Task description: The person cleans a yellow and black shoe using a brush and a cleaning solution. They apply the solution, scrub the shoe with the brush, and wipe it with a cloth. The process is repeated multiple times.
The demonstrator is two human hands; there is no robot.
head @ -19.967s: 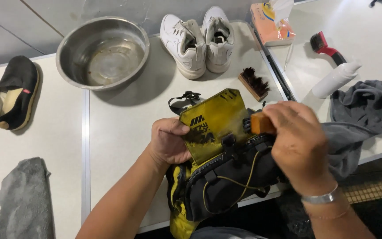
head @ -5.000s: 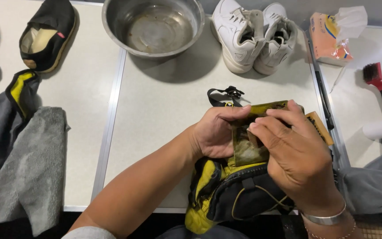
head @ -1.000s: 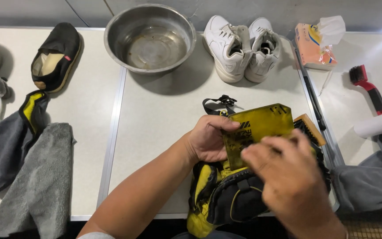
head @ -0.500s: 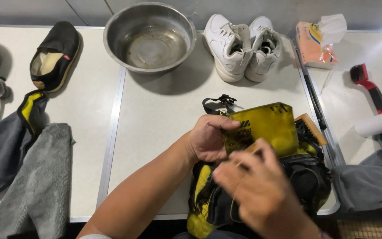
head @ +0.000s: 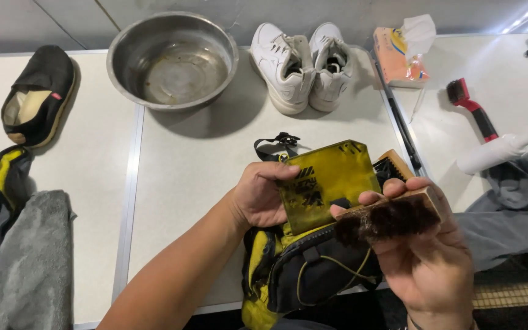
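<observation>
Mid-scrub, I'd say: the left hand point(head: 258, 198) pinched the yellow flap point(head: 328, 180) of the yellow-and-black bag point(head: 300, 269) at the table's point(head: 197, 183) front edge, while the right hand point(head: 426, 256) had its grip closed around a wooden brush point(head: 389, 215), bristles up. Next it needed turning bristles-down onto the flap.

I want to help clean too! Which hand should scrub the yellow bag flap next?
Probably the right hand: it already grips the wooden brush, bristles up, just beside the yellow flap. The left hand is busy pinching that flap's edge, holding it steady over the bag.
</observation>
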